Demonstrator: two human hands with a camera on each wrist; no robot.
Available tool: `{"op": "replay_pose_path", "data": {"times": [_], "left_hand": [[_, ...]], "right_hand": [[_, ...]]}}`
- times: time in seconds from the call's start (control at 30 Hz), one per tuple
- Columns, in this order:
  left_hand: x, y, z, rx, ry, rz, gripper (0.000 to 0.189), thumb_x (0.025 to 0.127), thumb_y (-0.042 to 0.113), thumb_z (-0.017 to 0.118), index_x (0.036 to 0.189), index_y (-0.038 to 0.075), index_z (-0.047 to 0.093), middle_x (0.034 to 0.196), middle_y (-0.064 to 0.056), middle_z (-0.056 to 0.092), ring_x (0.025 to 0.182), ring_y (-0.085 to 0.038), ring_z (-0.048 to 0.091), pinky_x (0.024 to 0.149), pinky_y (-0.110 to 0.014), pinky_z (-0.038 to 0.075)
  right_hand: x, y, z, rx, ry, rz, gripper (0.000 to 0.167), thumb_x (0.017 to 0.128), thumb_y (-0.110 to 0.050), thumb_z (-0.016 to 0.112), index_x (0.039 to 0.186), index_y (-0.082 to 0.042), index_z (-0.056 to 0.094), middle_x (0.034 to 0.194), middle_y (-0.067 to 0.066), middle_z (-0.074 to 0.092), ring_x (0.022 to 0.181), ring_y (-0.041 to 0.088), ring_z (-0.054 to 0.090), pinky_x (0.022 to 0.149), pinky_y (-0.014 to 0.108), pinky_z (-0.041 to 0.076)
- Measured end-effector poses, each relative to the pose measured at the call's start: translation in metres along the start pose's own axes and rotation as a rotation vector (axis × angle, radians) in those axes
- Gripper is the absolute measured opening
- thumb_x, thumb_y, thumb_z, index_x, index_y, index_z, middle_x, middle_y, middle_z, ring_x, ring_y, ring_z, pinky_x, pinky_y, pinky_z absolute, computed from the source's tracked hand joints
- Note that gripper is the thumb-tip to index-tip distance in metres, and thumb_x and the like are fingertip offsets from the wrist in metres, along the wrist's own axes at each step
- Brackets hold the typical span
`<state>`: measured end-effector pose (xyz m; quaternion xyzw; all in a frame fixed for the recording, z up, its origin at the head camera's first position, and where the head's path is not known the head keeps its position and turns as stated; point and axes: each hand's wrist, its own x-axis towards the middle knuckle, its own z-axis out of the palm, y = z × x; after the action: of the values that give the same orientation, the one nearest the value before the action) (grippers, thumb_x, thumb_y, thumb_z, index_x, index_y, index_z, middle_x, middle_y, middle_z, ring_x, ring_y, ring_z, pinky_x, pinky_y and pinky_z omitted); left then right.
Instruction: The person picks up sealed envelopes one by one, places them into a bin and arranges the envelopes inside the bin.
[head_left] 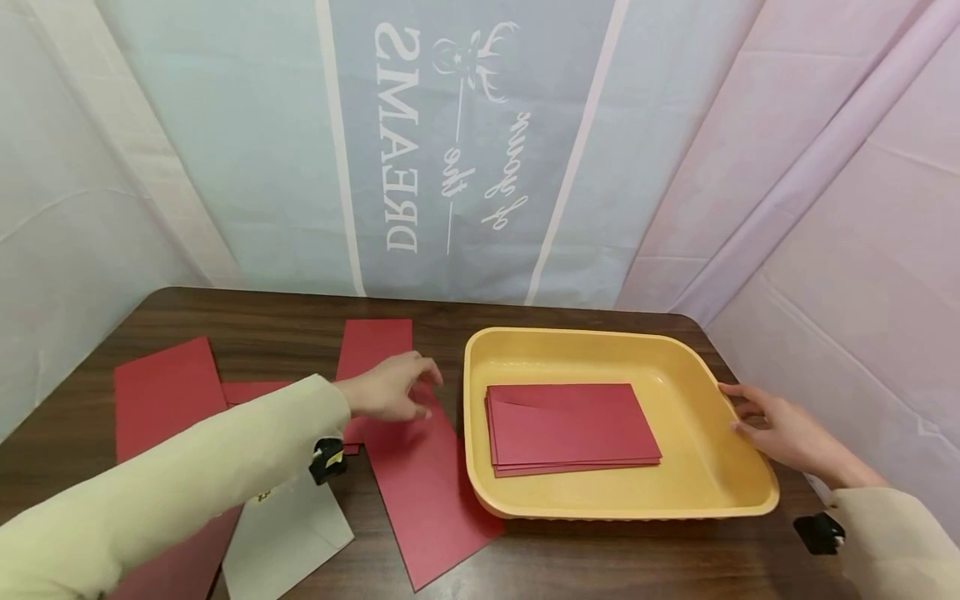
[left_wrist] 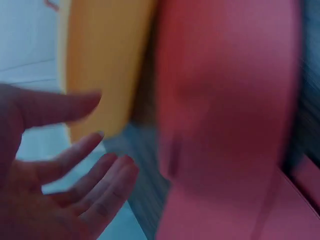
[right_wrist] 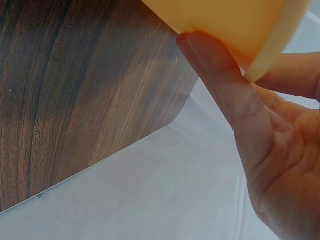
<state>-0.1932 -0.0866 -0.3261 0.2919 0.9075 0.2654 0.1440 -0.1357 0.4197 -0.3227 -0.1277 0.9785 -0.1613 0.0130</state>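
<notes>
My left hand (head_left: 386,387) hovers over a long red envelope (head_left: 431,500), its fingers loosely bent and holding nothing. In the left wrist view the thumb and fingers stand apart, with a blurred red envelope (left_wrist: 225,100) beside them. My right hand (head_left: 791,433) grips the right rim of a yellow plastic tray (head_left: 712,458). The right wrist view shows the thumb on one side of the tray's rim (right_wrist: 267,55) and fingers on the outer wall. A small stack of red envelopes (head_left: 570,425) lies flat inside the tray. The tray's left side overlaps the long red envelope's edge.
More red envelopes (head_left: 168,396) are spread on the left of the dark wood table (head_left: 600,558). A pale envelope (head_left: 288,537) lies among them, partly under the left sleeve (head_left: 187,467). A printed cloth (head_left: 480,167) hangs behind the table.
</notes>
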Motion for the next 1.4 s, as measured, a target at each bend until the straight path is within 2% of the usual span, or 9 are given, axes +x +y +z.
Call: {"op": "replay_pose_path", "data": {"times": [0.07,0.2,0.3,0.43,0.57,0.73,0.87,1.17,1.4], "left_hand": [[-0.006,-0.007,0.003,0.037,-0.075,0.027,0.059,0.076,0.013,0.078,0.128,0.000,0.053,0.127,-0.016,0.051,0.116,-0.031,0.052,0.096,-0.042,0.045],[-0.016,-0.017,0.004,0.041,-0.231,0.035,0.090,0.072,0.021,0.083,0.147,0.005,0.035,0.155,-0.014,0.024,0.143,-0.034,0.022,0.111,-0.052,0.030],[-0.021,-0.022,0.004,0.057,-0.294,0.044,0.096,0.072,0.025,0.083,0.150,0.007,0.030,0.160,-0.010,0.015,0.147,-0.032,0.012,0.114,-0.053,0.023],[-0.024,-0.030,0.007,0.084,-0.309,0.059,0.097,0.073,0.031,0.082,0.150,0.007,0.029,0.160,-0.010,0.015,0.147,-0.032,0.012,0.116,-0.053,0.018],[-0.029,-0.038,0.011,0.102,-0.307,0.087,0.097,0.075,0.037,0.079,0.151,0.006,0.026,0.160,-0.013,0.015,0.147,-0.034,0.013,0.116,-0.054,0.017],[-0.040,-0.045,0.013,0.105,-0.274,0.078,0.098,0.077,0.043,0.077,0.152,0.006,0.024,0.160,-0.012,0.013,0.147,-0.033,0.011,0.115,-0.054,0.019],[-0.049,-0.049,0.012,0.108,-0.223,0.029,0.100,0.076,0.045,0.077,0.151,0.005,0.025,0.160,-0.013,0.014,0.147,-0.035,0.012,0.114,-0.055,0.022],[-0.063,-0.055,0.008,0.141,-0.136,-0.083,0.103,0.075,0.048,0.077,0.148,-0.003,0.027,0.156,-0.024,0.017,0.143,-0.045,0.016,0.111,-0.058,0.026],[-0.064,-0.052,0.007,0.294,-0.094,-0.238,0.103,0.080,0.056,0.068,0.143,-0.014,0.028,0.149,-0.037,0.021,0.136,-0.055,0.024,0.105,-0.062,0.030]], "right_hand": [[0.000,0.000,0.000,0.005,-0.001,-0.001,0.048,0.088,-0.004,0.066,0.130,0.011,0.046,0.099,0.022,0.068,0.084,0.017,0.067,0.064,0.023,0.051],[0.001,-0.001,0.000,0.011,-0.002,-0.004,0.049,0.088,-0.004,0.066,0.130,0.011,0.046,0.099,0.021,0.069,0.083,0.012,0.067,0.064,0.023,0.051],[0.000,-0.001,0.001,0.015,-0.005,0.000,0.049,0.088,-0.005,0.065,0.130,0.011,0.046,0.099,0.021,0.069,0.083,0.014,0.067,0.064,0.023,0.051],[0.000,-0.001,0.001,0.018,-0.004,0.001,0.049,0.088,-0.005,0.066,0.130,0.011,0.046,0.099,0.021,0.069,0.083,0.011,0.066,0.064,0.023,0.051],[0.000,0.000,0.002,0.022,-0.004,-0.005,0.049,0.088,-0.005,0.066,0.130,0.011,0.046,0.099,0.021,0.069,0.083,0.007,0.066,0.065,0.023,0.051],[0.001,0.001,0.002,0.035,0.011,-0.033,0.048,0.087,-0.002,0.066,0.129,0.012,0.046,0.097,0.021,0.069,0.080,-0.008,0.058,0.063,0.021,0.051],[0.001,0.003,0.002,0.033,0.032,-0.055,0.047,0.086,0.000,0.066,0.128,0.012,0.047,0.094,0.020,0.069,0.080,-0.015,0.052,0.062,0.020,0.050],[0.001,0.004,0.002,0.030,0.028,-0.042,0.048,0.086,-0.001,0.066,0.128,0.012,0.047,0.095,0.020,0.069,0.080,-0.015,0.051,0.062,0.021,0.050],[0.001,0.003,0.002,0.022,0.028,-0.031,0.048,0.086,0.000,0.067,0.128,0.011,0.047,0.095,0.020,0.069,0.080,-0.014,0.052,0.061,0.021,0.050]]}}
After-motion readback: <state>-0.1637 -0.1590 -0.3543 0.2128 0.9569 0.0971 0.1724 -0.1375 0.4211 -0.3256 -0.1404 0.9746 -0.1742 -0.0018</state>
